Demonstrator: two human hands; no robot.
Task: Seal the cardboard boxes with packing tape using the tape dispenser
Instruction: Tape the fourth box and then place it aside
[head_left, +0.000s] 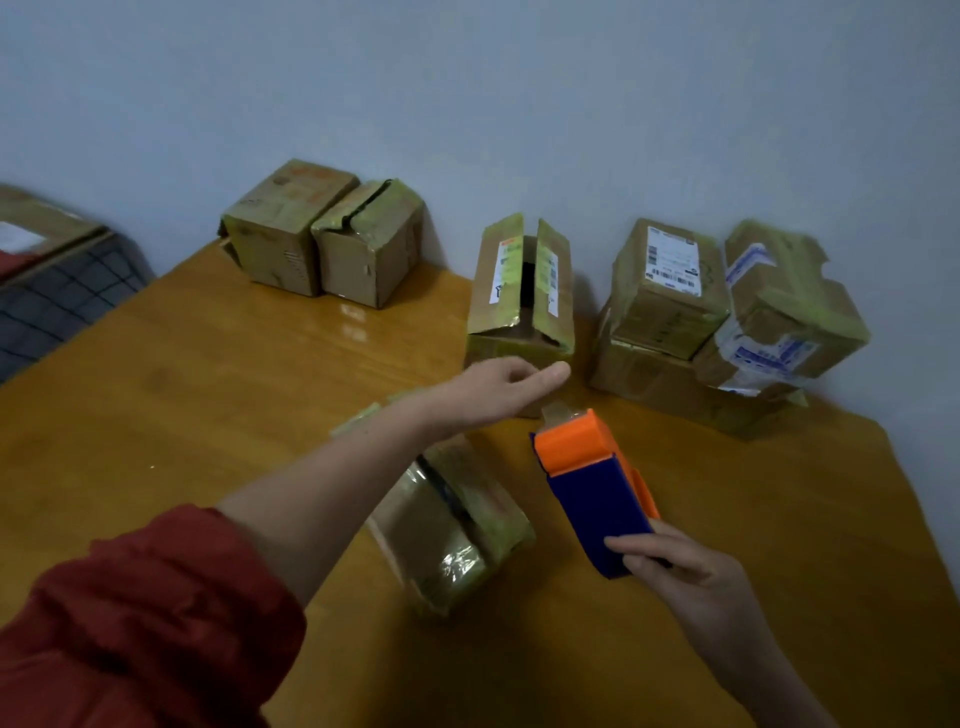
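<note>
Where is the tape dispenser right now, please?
In the head view, the tape dispenser is right of centre, held by the right hand beside the taped box.

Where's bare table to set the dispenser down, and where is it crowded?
Widest bare patch: the table left half, bordered by the back-left boxes and the near box. A smaller one lies front right, between the right hand and the stacked boxes. Crowded: the middle, where open box, left hand and tape dispenser bunch.
</note>
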